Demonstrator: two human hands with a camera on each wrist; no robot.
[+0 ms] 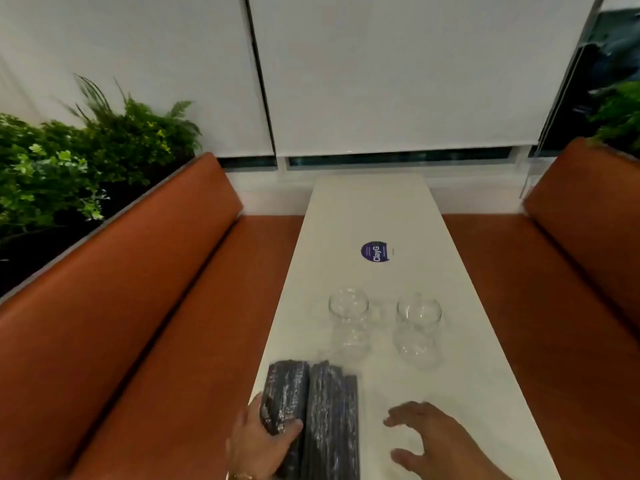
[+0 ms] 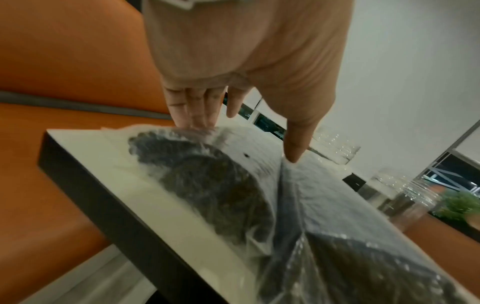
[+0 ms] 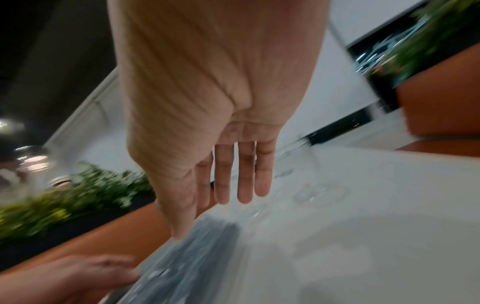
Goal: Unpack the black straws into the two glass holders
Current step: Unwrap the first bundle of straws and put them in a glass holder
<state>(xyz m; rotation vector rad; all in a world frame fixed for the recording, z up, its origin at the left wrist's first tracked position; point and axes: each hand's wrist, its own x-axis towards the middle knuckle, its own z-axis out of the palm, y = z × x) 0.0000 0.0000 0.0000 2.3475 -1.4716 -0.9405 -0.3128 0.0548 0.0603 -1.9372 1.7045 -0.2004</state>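
Note:
Two plastic-wrapped packs of black straws lie side by side near the table's front edge, the left pack (image 1: 285, 389) and the right pack (image 1: 332, 420). My left hand (image 1: 270, 424) grips the left pack (image 2: 207, 181), fingers (image 2: 192, 115) on its far side and thumb in the crease between the packs. My right hand (image 1: 412, 438) hovers open over bare table to the right of the packs, fingers (image 3: 241, 174) straight, holding nothing. Two empty glass holders, the left one (image 1: 348, 317) and the right one (image 1: 419, 327), stand just beyond the packs.
The narrow white table (image 1: 374, 209) runs away from me between two orange benches (image 1: 156, 289). A round blue sticker (image 1: 375, 251) lies further along the table. Green plants (image 1: 69, 168) stand behind the left bench. Window blinds fill the far wall.

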